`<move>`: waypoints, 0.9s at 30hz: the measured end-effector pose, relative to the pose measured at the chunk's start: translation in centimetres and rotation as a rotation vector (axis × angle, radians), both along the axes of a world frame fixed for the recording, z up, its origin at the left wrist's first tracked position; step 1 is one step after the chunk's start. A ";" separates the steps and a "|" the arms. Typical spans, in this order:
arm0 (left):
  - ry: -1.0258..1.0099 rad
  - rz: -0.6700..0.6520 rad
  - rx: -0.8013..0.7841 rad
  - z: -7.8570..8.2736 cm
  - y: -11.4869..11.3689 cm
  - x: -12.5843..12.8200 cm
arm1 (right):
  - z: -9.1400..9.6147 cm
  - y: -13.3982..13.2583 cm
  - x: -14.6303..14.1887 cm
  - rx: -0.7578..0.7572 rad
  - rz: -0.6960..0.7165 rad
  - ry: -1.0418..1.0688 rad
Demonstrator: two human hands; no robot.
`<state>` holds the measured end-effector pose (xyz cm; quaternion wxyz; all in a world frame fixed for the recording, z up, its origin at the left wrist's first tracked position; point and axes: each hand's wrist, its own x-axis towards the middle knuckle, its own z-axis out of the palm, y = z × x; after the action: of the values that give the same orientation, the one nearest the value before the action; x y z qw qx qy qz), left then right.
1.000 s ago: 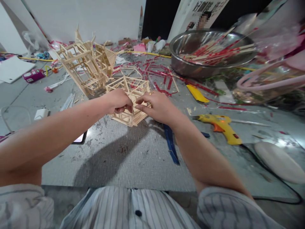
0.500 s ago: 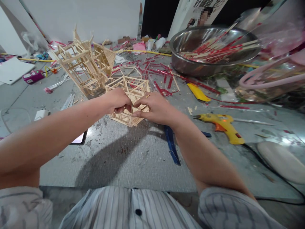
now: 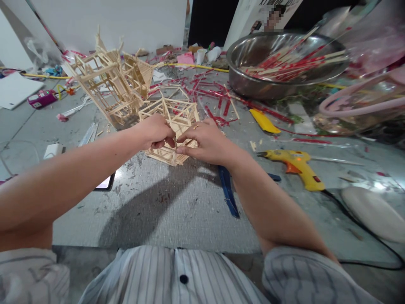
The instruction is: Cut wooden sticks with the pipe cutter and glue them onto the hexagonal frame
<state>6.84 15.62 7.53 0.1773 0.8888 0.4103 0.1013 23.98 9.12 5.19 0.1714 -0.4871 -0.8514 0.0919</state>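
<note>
I can make out an open, many-sided framework (image 3: 180,126) of thin, pale wooden sticks, seated on the worktop (image 3: 196,219) well in from the near edge, roughly opposite the middle of that edge's visible stretch. Its far side rises in crossing, angled bars above a base of close-laid sticks, and at its near corner I see a short stick (image 3: 175,145) standing close to upright.
</note>
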 end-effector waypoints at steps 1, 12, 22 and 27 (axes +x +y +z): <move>0.011 0.008 -0.082 0.0 0.1 0.0 | 0.0 0.0 0.0 -0.007 0.005 0.004; 0.007 0.058 0.259 0.7 -3.6 -1.1 | -0.3 0.0 0.0 -0.057 0.025 0.065; -0.051 -0.084 0.344 -2.2 -4.8 -2.3 | -0.4 0.1 0.3 -0.057 0.050 0.086; -0.031 -0.127 0.312 -2.3 -4.6 -2.4 | -0.5 0.0 0.4 -0.052 0.046 0.099</move>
<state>4.41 11.00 5.28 0.0496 0.9280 0.3298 0.1659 24.35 9.16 4.68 0.1983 -0.4664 -0.8503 0.1421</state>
